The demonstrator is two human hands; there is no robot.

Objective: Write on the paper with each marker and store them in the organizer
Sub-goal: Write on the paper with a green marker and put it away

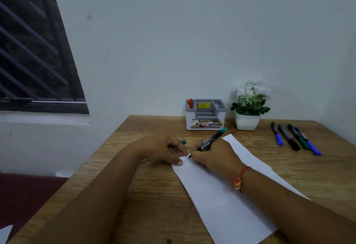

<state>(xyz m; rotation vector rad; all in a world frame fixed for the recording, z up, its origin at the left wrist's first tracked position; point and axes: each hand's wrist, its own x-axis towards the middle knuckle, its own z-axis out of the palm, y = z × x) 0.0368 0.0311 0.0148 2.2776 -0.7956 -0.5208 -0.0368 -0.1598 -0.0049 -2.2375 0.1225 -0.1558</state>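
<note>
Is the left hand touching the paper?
Touching: the head view shows the thumb of the left hand pressing the paper corner while holding a green cap.

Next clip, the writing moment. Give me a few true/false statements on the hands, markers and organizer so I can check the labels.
1. The right hand holds a marker with its tip on the paper. True.
2. The organizer is empty. False: a red marker stands in its left compartment.
3. Four markers lie right of the plant pot. True.
4. The left hand is lifted off the paper. False: its thumb presses the paper's edge, and it holds a green cap.
</note>
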